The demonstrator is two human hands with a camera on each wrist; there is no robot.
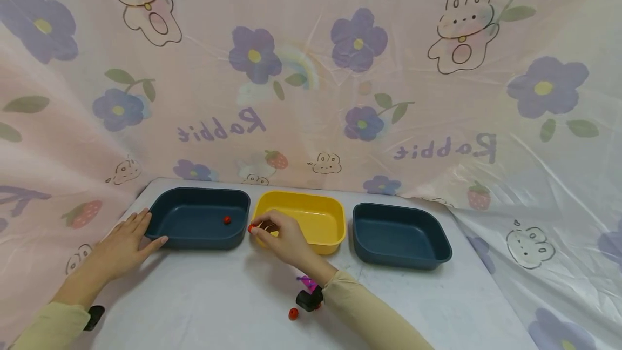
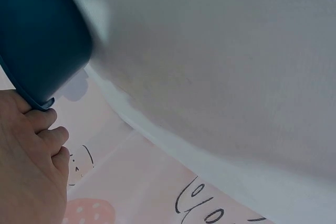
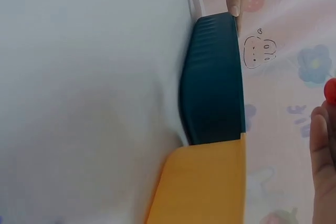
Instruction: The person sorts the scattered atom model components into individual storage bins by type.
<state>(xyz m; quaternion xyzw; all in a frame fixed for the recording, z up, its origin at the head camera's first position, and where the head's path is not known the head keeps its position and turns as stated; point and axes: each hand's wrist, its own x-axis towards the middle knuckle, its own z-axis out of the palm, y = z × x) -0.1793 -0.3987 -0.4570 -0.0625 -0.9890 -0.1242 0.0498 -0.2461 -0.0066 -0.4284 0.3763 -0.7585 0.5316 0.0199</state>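
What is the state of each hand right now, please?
Left hand: open, touching the left blue tray.
Right hand: closed, pinching a red bead.

Smooth plastic and soft, wrinkled surfaces

My two dark blue, rounded rectangular plastic trays (image 1: 398,236) look smooth, with a satin finish. The yellow, rounded rectangular plastic tray (image 1: 311,223) is glossier, catching light inside. The small, round red beads (image 1: 293,314) look smooth and shiny. The pink printed curtain (image 1: 306,99) is thin, wrinkled sheeting with a faint sheen; my beige sleeves (image 1: 369,309) look like matt cloth.
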